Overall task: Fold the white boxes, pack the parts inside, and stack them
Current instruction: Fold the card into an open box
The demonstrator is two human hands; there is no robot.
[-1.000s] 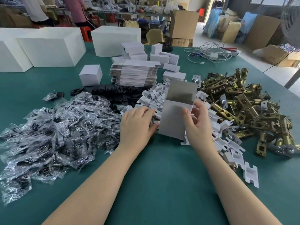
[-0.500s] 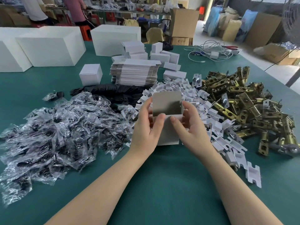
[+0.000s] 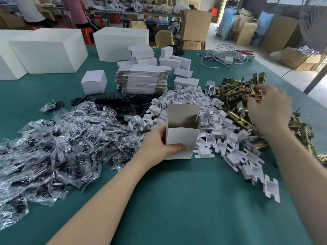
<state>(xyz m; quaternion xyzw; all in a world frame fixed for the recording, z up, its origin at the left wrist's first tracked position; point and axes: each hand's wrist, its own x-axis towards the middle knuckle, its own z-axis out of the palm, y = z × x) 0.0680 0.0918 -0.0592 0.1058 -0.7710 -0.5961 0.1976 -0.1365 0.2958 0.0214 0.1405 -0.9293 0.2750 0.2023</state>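
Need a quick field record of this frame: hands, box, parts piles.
left hand: left hand grips the open white cardboard box, upright on the green table
right hand: right hand reaches into the heap of brass latch parts, blurred
box contents: none visible
beside box: white card inserts, clear plastic packets

You will find no text, label, brand or number you can read here: the white box [image 3: 178, 138] by your fingers is plain, and the brown cartons [image 3: 194, 25] far beyond carry only blurred marks (too small).
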